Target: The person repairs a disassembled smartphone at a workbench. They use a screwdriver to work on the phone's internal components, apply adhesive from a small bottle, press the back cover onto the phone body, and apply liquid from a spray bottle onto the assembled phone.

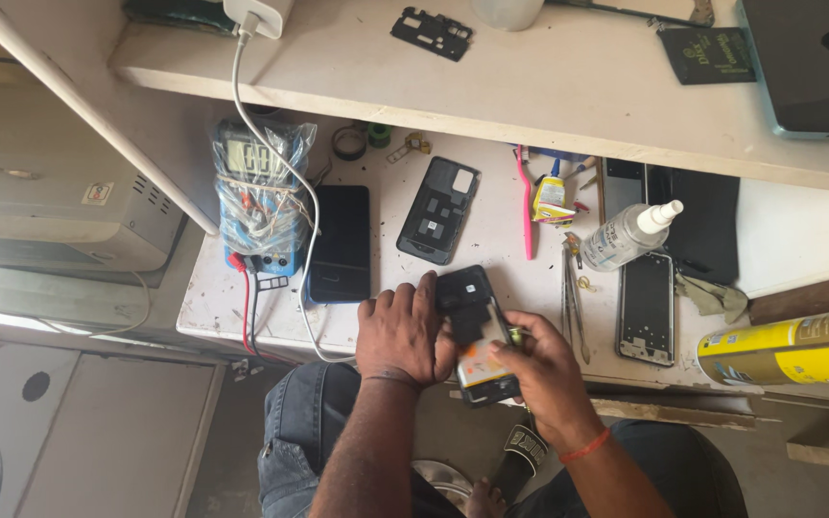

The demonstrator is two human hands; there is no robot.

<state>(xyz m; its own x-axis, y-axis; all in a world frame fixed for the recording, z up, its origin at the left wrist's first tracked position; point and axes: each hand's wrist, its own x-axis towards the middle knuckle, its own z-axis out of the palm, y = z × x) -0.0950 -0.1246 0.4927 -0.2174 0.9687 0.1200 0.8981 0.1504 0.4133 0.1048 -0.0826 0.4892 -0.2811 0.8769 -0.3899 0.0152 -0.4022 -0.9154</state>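
Opened phone (pixel 477 336) (back cover off) between both hands, left hand (pixel 400 331) gripping its top, right hand (pixel 539 369) clasping its lower edge

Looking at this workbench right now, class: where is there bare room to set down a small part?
Bare bench lies between the black phone and back cover, and on the shelf top. Crowded around the pink toothbrush, spray bottle and phone frame.

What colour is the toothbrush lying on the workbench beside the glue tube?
Pink; the toothbrush shows clearly in the head view, lying lengthwise on the white workbench.
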